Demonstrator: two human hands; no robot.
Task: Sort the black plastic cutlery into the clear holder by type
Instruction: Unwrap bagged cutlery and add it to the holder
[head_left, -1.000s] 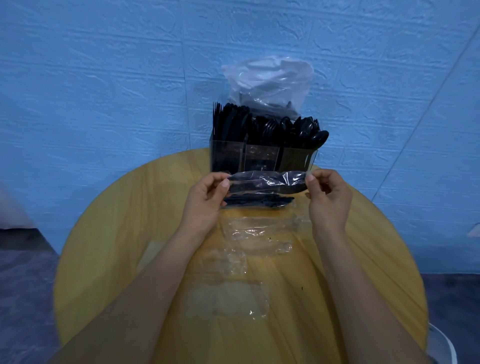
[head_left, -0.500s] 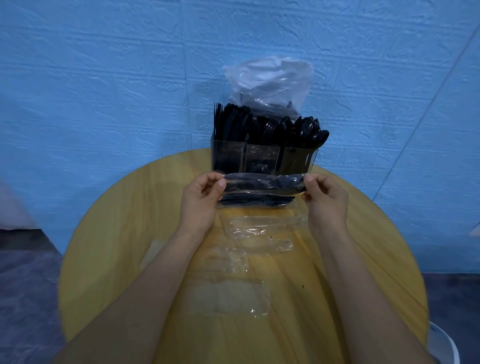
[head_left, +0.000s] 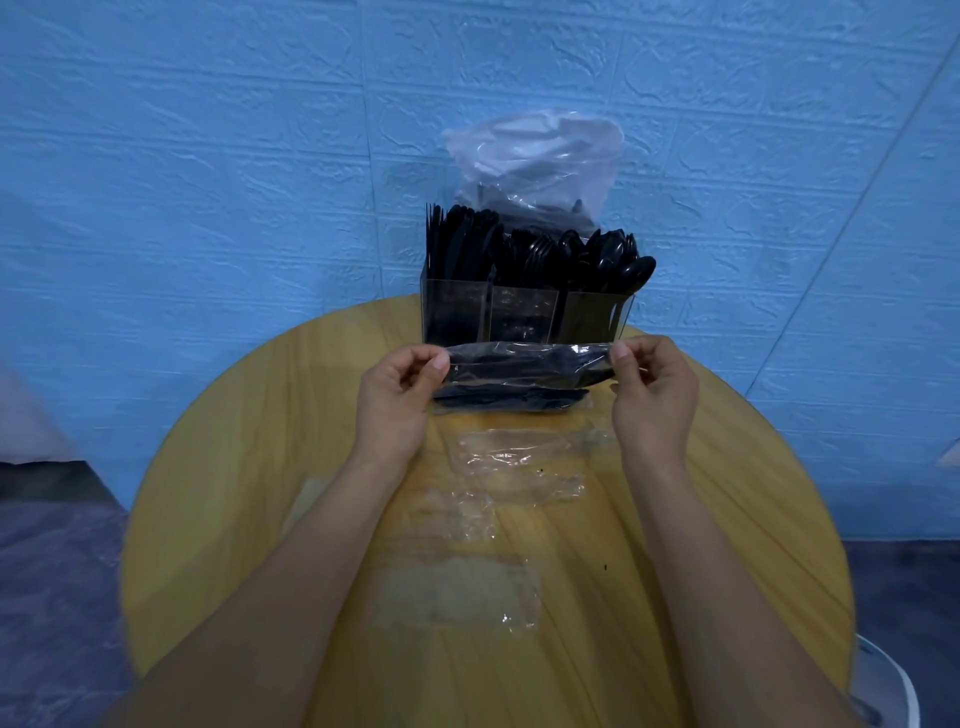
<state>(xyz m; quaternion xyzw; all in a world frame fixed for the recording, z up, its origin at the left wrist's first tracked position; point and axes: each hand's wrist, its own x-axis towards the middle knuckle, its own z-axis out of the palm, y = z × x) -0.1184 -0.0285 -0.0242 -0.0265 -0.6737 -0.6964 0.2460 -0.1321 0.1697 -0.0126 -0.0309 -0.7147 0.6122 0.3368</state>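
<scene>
A clear wrapped packet of black cutlery (head_left: 524, 366) is stretched sideways between my hands, just in front of the clear holder (head_left: 524, 312). My left hand (head_left: 397, 402) pinches its left end and my right hand (head_left: 652, 397) pinches its right end. Another wrapped cutlery packet (head_left: 511, 401) lies on the table right below it. The holder has three compartments, all packed with upright black cutlery: flat pieces on the left, forks in the middle, spoons on the right.
Several empty clear wrappers (head_left: 514, 462) lie on the round wooden table (head_left: 223, 467) between my forearms. A crumpled clear plastic bag (head_left: 535, 161) stands behind the holder against the blue wall. A white rim (head_left: 891, 686) shows at the lower right.
Both hands have lifted the packet slightly toward the holder, still holding its two ends. Nothing else has moved.
</scene>
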